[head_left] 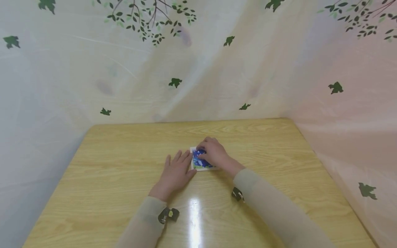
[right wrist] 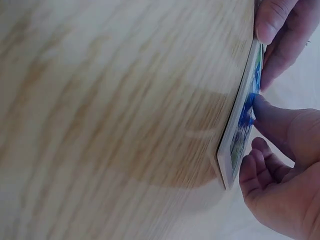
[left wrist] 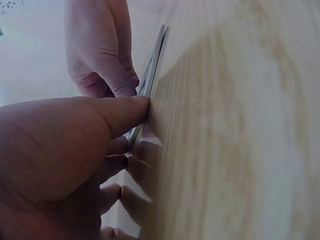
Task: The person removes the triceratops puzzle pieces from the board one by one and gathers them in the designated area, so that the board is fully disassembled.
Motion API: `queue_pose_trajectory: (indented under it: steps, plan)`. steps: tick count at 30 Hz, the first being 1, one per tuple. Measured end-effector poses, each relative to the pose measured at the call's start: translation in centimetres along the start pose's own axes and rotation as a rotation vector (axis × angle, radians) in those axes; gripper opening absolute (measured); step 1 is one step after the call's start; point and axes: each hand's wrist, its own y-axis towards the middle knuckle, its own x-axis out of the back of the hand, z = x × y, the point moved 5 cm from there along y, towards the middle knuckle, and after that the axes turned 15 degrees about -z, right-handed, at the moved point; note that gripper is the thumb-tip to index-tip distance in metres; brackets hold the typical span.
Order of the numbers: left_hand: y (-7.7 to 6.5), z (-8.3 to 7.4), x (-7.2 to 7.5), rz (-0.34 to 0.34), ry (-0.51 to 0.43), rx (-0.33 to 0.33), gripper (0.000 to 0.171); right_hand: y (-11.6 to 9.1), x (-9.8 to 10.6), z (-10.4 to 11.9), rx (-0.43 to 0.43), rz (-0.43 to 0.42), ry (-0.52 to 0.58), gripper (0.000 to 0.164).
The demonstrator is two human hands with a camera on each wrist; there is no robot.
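Note:
A small flat board (head_left: 203,168) with a white border and a blue picture lies on the wooden table. My left hand (head_left: 177,172) rests beside its left end, fingers spread and fairly straight. The left thumb (left wrist: 127,112) touches the board's near edge. Over the picture is my right hand (head_left: 214,151), its thumb (right wrist: 270,117) on the blue surface and its other fingers bent. The right hand hides much of the picture, so whether a loose part is pinched there cannot be seen. In the right wrist view the board (right wrist: 227,167) shows its thick pale edge.
The light wood table (head_left: 124,144) reaches to a pale curtain (head_left: 139,82) printed with green leaves, which stands behind and at the sides. A bright reflection lies on the table nearer my body. Small dark devices (head_left: 169,215) sit at both wrists.

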Motion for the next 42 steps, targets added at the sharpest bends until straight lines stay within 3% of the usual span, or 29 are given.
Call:
queue_pose_trajectory:
  steps: [7, 13, 18, 23, 29, 42]
  plan:
    - [0.0, 0.2, -0.3, -0.02, -0.021, -0.007, 0.072, 0.3, -0.1, -0.2, -0.11, 0.055, 0.127, 0.035]
    - [0.0, 0.0, -0.3, -0.012, -0.012, -0.007, 0.072, 0.6, -0.2, -0.2, -0.163, 0.078, 0.16, 0.037]
    - [-0.1, -0.1, -0.2, -0.007, 0.004, -0.013, 0.07, 0.8, -0.1, -0.1, -0.171, 0.071, 0.172, 0.034]
    - [0.0, 0.4, -0.7, -0.026, -0.041, -0.011, 0.071, 0.7, -0.1, 0.1, -0.141, 0.055, 0.188, 0.027]
    - [0.1, 1.2, -1.5, -0.061, -0.076, -0.016, 0.072, 0.7, -0.3, 0.2, -0.112, 0.034, 0.213, 0.036]
    - [0.0, 0.9, -1.0, -0.054, -0.07, -0.025, 0.072, 0.5, 0.1, 0.0, -0.196, 0.004, 0.329, 0.03]
